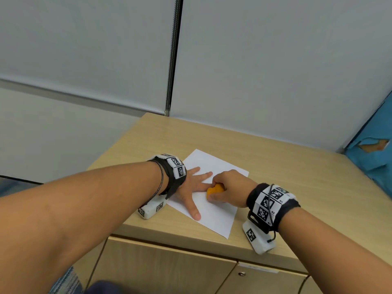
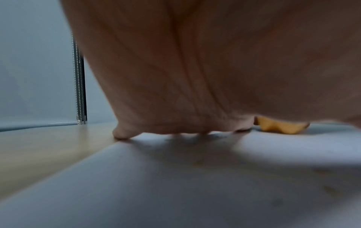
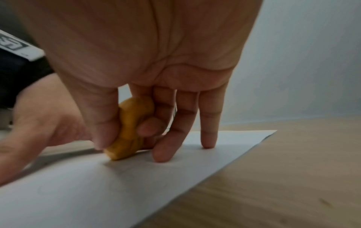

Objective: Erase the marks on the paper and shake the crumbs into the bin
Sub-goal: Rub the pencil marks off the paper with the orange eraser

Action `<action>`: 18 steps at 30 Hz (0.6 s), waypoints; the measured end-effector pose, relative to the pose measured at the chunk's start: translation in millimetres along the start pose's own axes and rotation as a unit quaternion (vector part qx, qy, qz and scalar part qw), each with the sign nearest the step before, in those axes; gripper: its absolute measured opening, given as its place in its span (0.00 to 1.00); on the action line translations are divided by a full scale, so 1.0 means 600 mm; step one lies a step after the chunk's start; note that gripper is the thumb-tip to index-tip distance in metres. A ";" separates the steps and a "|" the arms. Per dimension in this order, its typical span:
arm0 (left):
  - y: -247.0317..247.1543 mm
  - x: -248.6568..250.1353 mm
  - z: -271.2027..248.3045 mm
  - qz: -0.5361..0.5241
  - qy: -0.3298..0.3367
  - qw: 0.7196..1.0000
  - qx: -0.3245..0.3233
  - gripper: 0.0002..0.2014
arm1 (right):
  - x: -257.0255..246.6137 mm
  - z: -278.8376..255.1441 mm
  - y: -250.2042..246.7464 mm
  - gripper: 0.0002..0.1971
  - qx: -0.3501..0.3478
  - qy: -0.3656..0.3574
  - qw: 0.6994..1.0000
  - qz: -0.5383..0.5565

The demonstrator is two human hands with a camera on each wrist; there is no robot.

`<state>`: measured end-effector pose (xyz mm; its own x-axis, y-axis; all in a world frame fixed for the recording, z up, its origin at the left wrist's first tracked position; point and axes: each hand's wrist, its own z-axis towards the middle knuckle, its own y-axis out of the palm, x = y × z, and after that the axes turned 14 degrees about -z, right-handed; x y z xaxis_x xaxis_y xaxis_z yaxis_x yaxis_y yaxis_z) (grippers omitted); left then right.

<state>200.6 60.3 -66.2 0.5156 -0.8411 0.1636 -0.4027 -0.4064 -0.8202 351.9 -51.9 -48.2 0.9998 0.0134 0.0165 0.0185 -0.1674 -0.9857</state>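
Paper [image 1: 214,215] lies flat on desk [image 1: 286,179], near front edge, corners at 12, 3, 6 and 9 o'clock. L hand [image 1: 191,188] w/ fingers straight and spread presses its 9 o'clock side. R hand [image 1: 230,188] at paper centre pinches orange eraser [image 3: 131,131] btwn thumb and curled index, eraser tip touching sheet just beside L index; ring and little fingertips rest on paper.

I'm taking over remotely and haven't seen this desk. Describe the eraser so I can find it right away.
Start at the light wooden cabinet top and find the white sheet of paper lying on it. The eraser sits on the sheet's middle, pinched by the right hand beside the flat left hand. It is the only orange thing there, small and lumpy.
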 end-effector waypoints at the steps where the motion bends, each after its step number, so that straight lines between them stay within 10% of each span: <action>1: 0.003 -0.001 0.002 -0.002 -0.002 1.000 0.002 0.63 | -0.002 -0.001 -0.002 0.15 -0.013 -0.014 1.000 -0.004; 18: 0.011 -0.003 0.008 -0.011 0.000 1.000 0.017 0.61 | -0.014 0.020 -0.027 0.16 -0.020 -0.056 0.994 -0.089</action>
<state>200.6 61.0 -74.5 0.5235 -0.8325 0.1816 -0.3661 -0.4122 -0.8343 343.2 -37.6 -34.3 0.9732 0.1551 0.1698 0.1983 -0.1925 -0.9610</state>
